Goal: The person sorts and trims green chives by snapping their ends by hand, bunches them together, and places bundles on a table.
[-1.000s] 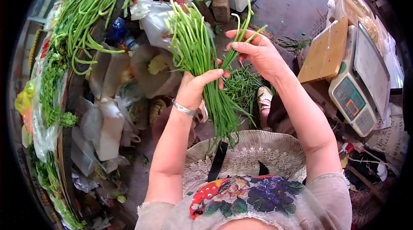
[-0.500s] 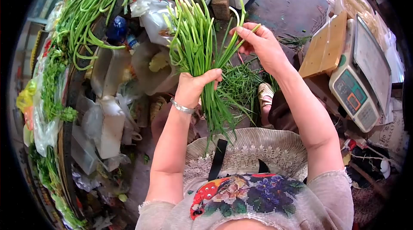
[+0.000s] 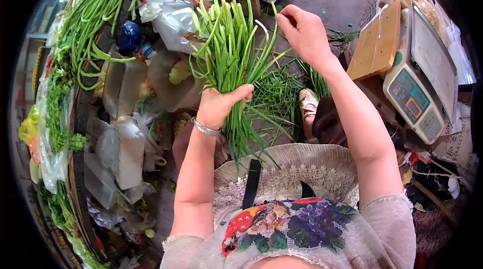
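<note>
My left hand (image 3: 221,105) is wrapped round a bunch of long green stalks (image 3: 229,53) that look like garlic chives. Their thick pale-green ends point up and away, and thin dark leaf ends (image 3: 244,133) hang below my fist toward my lap. To the right of the bunch, my right hand (image 3: 304,32) is closed, thumb and fingertips pinched at the tip of one stalk (image 3: 274,22) that leans out from the rest. The other fingers are curled under and partly hidden. A silver bracelet (image 3: 205,127) is on my left wrist.
Long green stems (image 3: 108,22) and leafy herbs (image 3: 58,113) lie along the stall edge at left. Plastic containers (image 3: 128,153) and bags (image 3: 173,22) sit below. Loose green trimmings (image 3: 279,93) litter the floor near my shoe (image 3: 308,102). A digital scale (image 3: 415,98) stands at right.
My right hand has moved up and slightly left, from lower on the outer stalks to one stalk's tip. My left hand still grips the bunch, slightly further left in view.
</note>
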Tool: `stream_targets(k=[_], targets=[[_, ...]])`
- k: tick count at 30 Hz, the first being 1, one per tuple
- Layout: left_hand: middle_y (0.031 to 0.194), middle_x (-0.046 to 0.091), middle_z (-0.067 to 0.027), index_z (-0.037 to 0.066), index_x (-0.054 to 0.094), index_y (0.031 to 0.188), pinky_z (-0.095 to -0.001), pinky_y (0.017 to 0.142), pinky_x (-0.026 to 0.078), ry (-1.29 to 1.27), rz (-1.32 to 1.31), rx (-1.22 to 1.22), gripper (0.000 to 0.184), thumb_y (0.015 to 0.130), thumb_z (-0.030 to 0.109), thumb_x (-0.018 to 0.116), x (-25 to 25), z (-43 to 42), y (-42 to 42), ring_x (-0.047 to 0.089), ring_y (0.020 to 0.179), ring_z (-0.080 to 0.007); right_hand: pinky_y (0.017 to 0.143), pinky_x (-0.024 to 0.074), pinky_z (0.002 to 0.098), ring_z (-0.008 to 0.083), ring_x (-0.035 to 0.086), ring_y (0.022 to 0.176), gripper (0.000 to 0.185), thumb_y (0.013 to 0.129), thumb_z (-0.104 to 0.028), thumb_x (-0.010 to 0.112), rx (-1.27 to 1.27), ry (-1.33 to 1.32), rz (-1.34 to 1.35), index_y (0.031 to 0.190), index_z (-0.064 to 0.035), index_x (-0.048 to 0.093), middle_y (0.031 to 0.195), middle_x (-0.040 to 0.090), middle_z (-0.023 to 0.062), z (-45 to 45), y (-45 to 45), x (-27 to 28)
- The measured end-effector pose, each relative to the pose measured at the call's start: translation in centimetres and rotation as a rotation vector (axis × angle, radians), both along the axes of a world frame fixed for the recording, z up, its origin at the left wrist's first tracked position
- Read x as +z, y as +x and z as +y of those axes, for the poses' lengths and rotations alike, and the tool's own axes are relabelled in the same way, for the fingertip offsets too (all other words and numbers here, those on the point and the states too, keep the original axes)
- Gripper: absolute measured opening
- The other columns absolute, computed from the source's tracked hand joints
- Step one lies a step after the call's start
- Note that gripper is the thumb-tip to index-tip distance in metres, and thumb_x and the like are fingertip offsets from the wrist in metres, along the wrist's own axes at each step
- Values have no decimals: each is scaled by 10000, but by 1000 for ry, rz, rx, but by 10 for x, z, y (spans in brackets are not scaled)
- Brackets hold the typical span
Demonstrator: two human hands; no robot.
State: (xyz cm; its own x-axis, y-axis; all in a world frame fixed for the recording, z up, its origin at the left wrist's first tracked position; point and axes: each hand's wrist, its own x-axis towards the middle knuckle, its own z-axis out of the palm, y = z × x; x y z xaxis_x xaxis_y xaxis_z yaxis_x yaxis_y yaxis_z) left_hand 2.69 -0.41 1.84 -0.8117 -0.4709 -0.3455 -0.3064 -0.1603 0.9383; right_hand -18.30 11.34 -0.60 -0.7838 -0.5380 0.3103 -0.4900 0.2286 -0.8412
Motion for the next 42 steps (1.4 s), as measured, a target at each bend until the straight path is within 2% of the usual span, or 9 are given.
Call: stream_targets(k=[2, 7, 8, 14, 18, 22, 25, 38, 42], targets=[[717, 664, -43, 11, 675, 831, -259, 550, 475, 9, -5, -12, 129, 789, 102, 755, 1, 1, 1, 606, 607, -123, 580, 457, 322, 121, 572, 614, 189, 886, -181, 616, -34, 142, 210, 933, 2, 617, 641, 579, 98, -1, 0, -2], [697, 649, -59, 9, 641, 868, -264, 522, 468, 144, 31, -13, 147, 774, 52, 745, 2, -5, 2, 601, 593, -135, 595, 454, 292, 121, 537, 598, 172, 862, -159, 593, -117, 3, 145, 890, 9, 619, 655, 589, 96, 5, -21, -3], [692, 643, -64, 6, 629, 885, -267, 511, 465, 172, 64, -12, 162, 769, 33, 739, 3, -5, 1, 600, 589, -139, 672, 502, 392, 332, 649, 720, 219, 849, -232, 594, -158, -2, 85, 843, -22, 655, 755, 647, 179, 7, -27, -2], [688, 638, -74, 10, 613, 905, -261, 485, 466, 194, 129, 27, 185, 763, 17, 731, 5, -14, 8, 602, 570, -153, 582, 461, 279, 98, 574, 589, 242, 867, -248, 607, -359, -221, -161, 786, -24, 653, 625, 621, 27, 32, -74, -12], [691, 640, -76, 6, 619, 897, -258, 485, 467, 164, 151, 69, 179, 765, 36, 736, 7, -17, 9, 598, 554, -155, 571, 443, 274, 81, 510, 589, 171, 841, -191, 650, 61, 183, -213, 786, -29, 644, 610, 569, -6, 36, -55, -7], [673, 632, -84, -12, 636, 809, -290, 549, 451, 79, 141, 90, 129, 767, 88, 706, 10, -14, 6, 571, 540, -165, 642, 446, 215, 55, 533, 684, 229, 861, -122, 679, 503, 55, -513, 1076, -54, 637, 769, 592, -38, 30, -11, 5], [721, 669, -101, -12, 645, 902, -257, 503, 482, 157, 152, 93, 172, 763, 29, 739, 2, -17, 5, 614, 572, -155, 639, 438, 206, 54, 546, 683, 230, 868, -174, 693, 632, -38, -658, 1055, -47, 650, 784, 609, -38, 22, -1, 15], [717, 665, -82, 8, 646, 896, -255, 499, 481, 150, 112, 101, 154, 773, 17, 737, 0, -10, -2, 625, 594, -147, 434, 395, 233, 71, 575, 595, 218, 926, -231, 568, 441, -41, -629, 807, -51, 600, 680, 613, 6, 6, 6, -4], [698, 655, -82, -3, 657, 806, -281, 513, 466, 90, 109, 108, 100, 773, 63, 724, 4, -7, -2, 591, 549, -169, 470, 407, 239, 81, 565, 582, 228, 933, -234, 565, 427, -8, -646, 805, -48, 595, 645, 587, 3, 9, 6, 3]])
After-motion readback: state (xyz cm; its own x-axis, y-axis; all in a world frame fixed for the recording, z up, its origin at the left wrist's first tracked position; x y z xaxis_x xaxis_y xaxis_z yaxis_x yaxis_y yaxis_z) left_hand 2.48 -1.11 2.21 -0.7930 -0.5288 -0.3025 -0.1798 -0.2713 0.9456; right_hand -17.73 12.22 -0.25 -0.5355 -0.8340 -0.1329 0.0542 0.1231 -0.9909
